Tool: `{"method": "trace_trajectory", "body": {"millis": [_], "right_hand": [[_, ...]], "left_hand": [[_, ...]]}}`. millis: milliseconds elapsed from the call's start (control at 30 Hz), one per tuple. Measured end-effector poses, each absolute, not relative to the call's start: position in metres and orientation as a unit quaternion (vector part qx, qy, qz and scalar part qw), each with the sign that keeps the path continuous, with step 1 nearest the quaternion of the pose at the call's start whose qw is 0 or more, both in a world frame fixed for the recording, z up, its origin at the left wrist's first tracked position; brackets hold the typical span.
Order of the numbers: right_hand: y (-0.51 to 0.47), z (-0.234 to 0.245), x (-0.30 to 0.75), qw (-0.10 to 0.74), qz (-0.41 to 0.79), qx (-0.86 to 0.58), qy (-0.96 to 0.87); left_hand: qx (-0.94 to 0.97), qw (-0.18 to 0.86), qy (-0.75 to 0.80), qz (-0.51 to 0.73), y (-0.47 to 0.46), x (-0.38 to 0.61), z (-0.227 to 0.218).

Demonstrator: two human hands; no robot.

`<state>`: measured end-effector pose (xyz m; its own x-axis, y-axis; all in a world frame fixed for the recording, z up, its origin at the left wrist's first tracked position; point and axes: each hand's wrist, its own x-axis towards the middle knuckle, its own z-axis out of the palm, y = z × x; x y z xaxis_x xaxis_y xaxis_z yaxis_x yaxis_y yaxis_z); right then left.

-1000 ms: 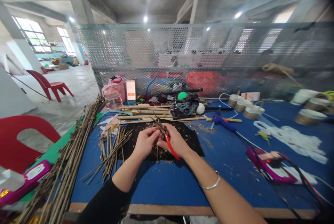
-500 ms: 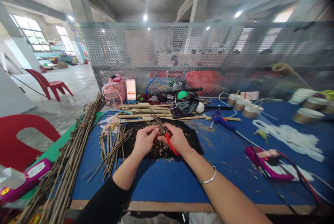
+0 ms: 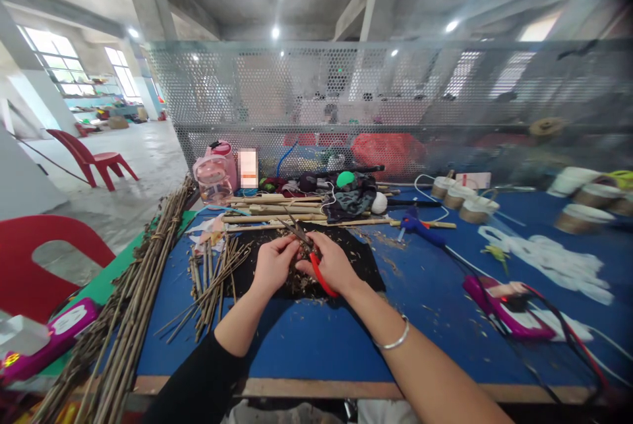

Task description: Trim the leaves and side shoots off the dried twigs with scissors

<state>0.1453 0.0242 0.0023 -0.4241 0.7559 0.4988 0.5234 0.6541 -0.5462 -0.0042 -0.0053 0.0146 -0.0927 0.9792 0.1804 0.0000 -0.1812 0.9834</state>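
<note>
Scissors [image 3: 315, 262] are held in the right hand [image 3: 332, 267], blades slightly parted and pointed away from the body. The left hand [image 3: 271, 267] is held just beside them; whether anything is pinched there cannot be made out. Below, a black cloth [image 3: 370, 271] is strewn with scraps [image 3: 297, 289]. Thin sticks [image 3: 211, 293] are laid at its left edge; a glue gun [image 3: 420, 229] is set down to its right.
</note>
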Motion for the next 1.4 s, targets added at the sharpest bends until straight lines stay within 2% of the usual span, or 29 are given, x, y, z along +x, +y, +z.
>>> {"method": "trace_trajectory", "body": {"millis": [233,567,1133,1267,1400], "right_hand": [[0.0251,0.0014,0.1460,0.394,0.184,-0.373,-0.820],[0.0211,0.0056,0.1452,0.348,0.147,-0.394,-0.838],[0.0273,-0.0009,0.1488,0.355,0.178,-0.394,-0.829],[0.0274,0.0021,0.1502,0.359,0.214,-0.402,-0.815],[0.0288,0.0056,0.1481,0.433,0.337,-0.409,-0.729]], "left_hand": [[0.477,0.463,0.466,0.584,-0.0022,-0.0058,0.0101],[0.441,0.477,0.470,0.598,-0.0011,-0.0049,0.0106],[0.487,0.443,0.496,0.566,-0.0002,-0.0073,0.0092],[0.467,0.458,0.493,0.574,0.0023,-0.0073,0.0066],[0.445,0.496,0.476,0.574,0.0001,-0.0030,0.0063]]}}
